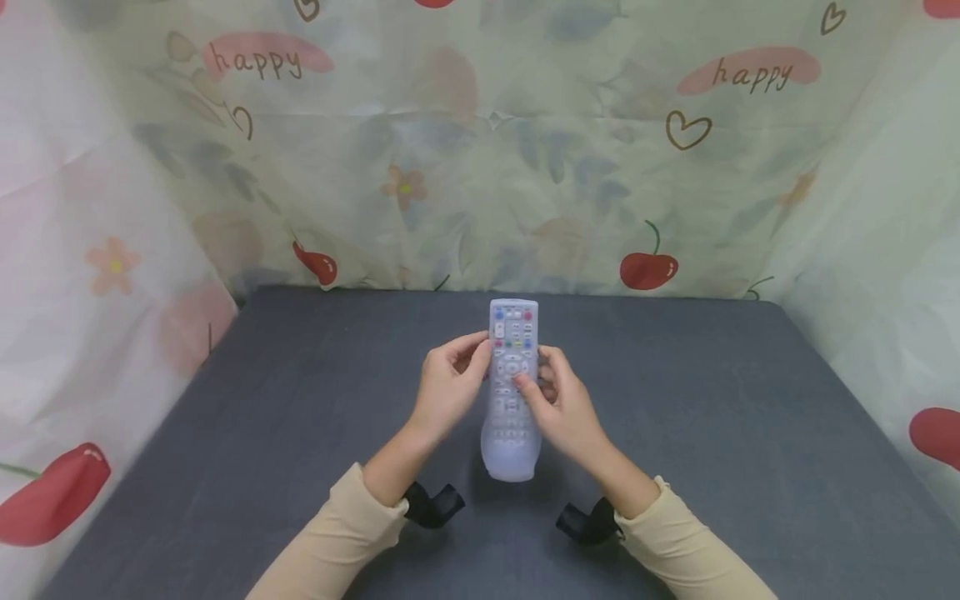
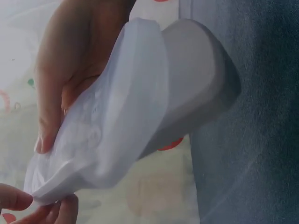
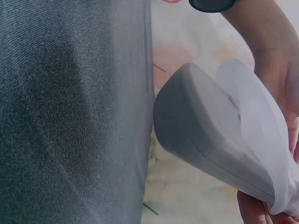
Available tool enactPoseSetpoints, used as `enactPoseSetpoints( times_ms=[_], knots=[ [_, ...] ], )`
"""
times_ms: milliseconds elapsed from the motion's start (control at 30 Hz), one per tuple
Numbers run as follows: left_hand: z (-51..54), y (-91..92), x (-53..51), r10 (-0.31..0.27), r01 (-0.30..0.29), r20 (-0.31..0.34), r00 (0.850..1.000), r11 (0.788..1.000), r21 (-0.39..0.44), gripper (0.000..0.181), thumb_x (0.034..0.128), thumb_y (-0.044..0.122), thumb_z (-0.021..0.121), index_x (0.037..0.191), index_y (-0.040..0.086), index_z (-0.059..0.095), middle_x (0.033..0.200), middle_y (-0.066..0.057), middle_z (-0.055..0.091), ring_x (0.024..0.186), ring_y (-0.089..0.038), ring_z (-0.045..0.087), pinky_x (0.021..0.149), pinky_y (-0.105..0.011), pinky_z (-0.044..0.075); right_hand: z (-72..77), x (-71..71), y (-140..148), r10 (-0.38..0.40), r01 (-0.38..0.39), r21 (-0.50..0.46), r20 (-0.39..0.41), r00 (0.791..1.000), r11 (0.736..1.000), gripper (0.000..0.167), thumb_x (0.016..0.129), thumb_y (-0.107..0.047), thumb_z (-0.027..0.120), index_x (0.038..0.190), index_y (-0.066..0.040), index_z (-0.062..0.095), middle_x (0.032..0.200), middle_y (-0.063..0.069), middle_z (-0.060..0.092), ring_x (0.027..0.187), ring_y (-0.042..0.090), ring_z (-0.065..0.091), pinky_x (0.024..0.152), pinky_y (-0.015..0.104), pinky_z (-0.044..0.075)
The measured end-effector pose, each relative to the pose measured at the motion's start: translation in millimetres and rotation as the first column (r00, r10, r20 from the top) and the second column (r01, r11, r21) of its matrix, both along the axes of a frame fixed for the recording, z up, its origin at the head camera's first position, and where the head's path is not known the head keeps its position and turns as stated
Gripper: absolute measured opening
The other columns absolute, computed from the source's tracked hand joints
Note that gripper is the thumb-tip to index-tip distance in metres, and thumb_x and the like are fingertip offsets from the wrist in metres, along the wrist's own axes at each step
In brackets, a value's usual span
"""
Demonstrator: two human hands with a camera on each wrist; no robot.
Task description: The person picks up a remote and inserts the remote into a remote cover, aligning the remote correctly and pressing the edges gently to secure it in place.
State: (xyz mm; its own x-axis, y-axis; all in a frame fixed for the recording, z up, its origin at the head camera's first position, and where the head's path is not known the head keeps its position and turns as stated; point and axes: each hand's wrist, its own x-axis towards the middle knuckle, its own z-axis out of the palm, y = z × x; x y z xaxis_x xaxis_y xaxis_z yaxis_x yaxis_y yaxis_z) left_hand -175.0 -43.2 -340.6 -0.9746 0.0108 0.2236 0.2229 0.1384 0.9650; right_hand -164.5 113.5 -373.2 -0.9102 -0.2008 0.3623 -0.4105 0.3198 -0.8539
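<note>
A remote control with coloured buttons stands upright at the centre, inside a translucent white cover. Its grey lower end sticks out of the cover, which stands away from it there. My left hand pinches the cover at the remote's upper left edge between thumb and fingers. On the other side, my right hand grips the remote and cover, thumb on the button face and fingers around the right edge. The cover hides parts of the fingers behind it.
A dark grey table lies under both forearms. Cloth printed with cherries, hearts and writing hangs at the back and both sides. Black wrist mounts stick out below the beige sleeves.
</note>
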Motion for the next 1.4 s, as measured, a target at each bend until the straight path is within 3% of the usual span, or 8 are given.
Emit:
enactPoseSetpoints(
  times_ms=[167, 400, 700, 867, 1100, 1300, 1400],
  knots=[
    [-1.7, -2.0, 1.1, 0.015, -0.016, -0.03, 0.999, 0.999, -0.052, 0.024, 0.0902, 0.013, 0.059, 0.108, -0.001, 0.068, 0.098, -0.017, 0.071, 0.078, -0.02, 0.069, 0.07, -0.029, 0.056, 1.0, 0.6, 1.7, 0.006, -0.006, 0.001, 0.04, 0.999, 1.0, 0.035, 0.094, -0.01, 0.054, 0.124, 0.0, 0.041, 0.107, 0.026, 0.065, 0.085, 0.031, 0.069, 0.068, 0.032, 0.056],
    [-7.2, 1.0, 2.6, 0.125, -0.152, -0.165, 0.978, 0.975, -0.162, 0.02, 0.0898, 0.013, 0.058, 0.096, 0.002, 0.073, 0.082, -0.011, 0.073, 0.068, -0.016, 0.068, 0.057, -0.019, 0.05, 2.5, 3.9, -0.6, -0.006, 0.007, -0.012, 0.047, 0.999, 1.0, 0.033, 0.093, -0.009, 0.055, 0.121, 0.001, 0.042, 0.105, 0.026, 0.065, 0.083, 0.031, 0.069, 0.067, 0.031, 0.056],
    [-4.7, 3.9, 3.3, 0.149, -0.181, -0.208, 0.967, 0.973, -0.143, 0.017, 0.0865, 0.012, 0.059, 0.087, 0.002, 0.072, 0.076, -0.011, 0.072, 0.062, -0.014, 0.064, 0.054, -0.019, 0.048, 4.3, 7.7, -6.6, -0.037, 0.037, -0.087, 0.002, 0.999, 0.996, 0.031, 0.092, -0.004, 0.055, 0.119, 0.003, 0.041, 0.106, 0.029, 0.064, 0.081, 0.034, 0.069, 0.064, 0.032, 0.056],
    [-4.7, 3.7, 5.1, 0.144, -0.168, -0.165, 0.976, 0.975, -0.143, 0.016, 0.0869, 0.012, 0.059, 0.087, 0.002, 0.072, 0.077, -0.011, 0.072, 0.064, -0.013, 0.065, 0.056, -0.018, 0.049, 4.8, 9.7, -8.6, -0.049, 0.051, -0.115, 0.016, 0.999, 0.992, 0.031, 0.092, -0.004, 0.056, 0.119, 0.001, 0.042, 0.108, 0.028, 0.064, 0.083, 0.036, 0.069, 0.065, 0.031, 0.057],
    [-1.4, 1.9, 3.2, 0.108, -0.132, -0.154, 0.982, 0.979, -0.155, 0.016, 0.0869, 0.011, 0.058, 0.089, 0.001, 0.071, 0.078, -0.012, 0.07, 0.065, -0.013, 0.063, 0.058, -0.02, 0.049, 8.8, 8.4, -6.6, -0.052, 0.057, -0.124, 0.041, 0.998, 0.991, 0.031, 0.092, -0.005, 0.056, 0.119, 0.002, 0.043, 0.108, 0.028, 0.064, 0.08, 0.034, 0.069, 0.064, 0.031, 0.056],
    [4.9, -2.9, 0.4, 0.004, -0.014, -0.058, 0.998, 0.983, -0.181, 0.023, 0.0895, 0.018, 0.06, 0.102, 0.001, 0.068, 0.088, -0.013, 0.071, 0.076, -0.019, 0.066, 0.065, -0.026, 0.053, 12.0, 6.8, -3.2, -0.047, 0.055, -0.089, 0.09, 0.995, 0.994, 0.032, 0.091, -0.007, 0.057, 0.119, 0.001, 0.043, 0.108, 0.028, 0.064, 0.078, 0.032, 0.069, 0.063, 0.03, 0.056],
    [6.1, -4.4, -2.7, -0.047, 0.042, -0.017, 0.999, 0.977, -0.21, 0.027, 0.0889, 0.024, 0.063, 0.104, 0.002, 0.068, 0.086, -0.012, 0.07, 0.072, -0.016, 0.064, 0.063, -0.026, 0.052, 12.1, 6.4, -2.2, -0.031, 0.039, -0.076, 0.106, 0.994, 0.996, 0.033, 0.091, -0.007, 0.058, 0.12, 0.001, 0.043, 0.108, 0.028, 0.064, 0.079, 0.033, 0.069, 0.064, 0.031, 0.056]
  ],
)
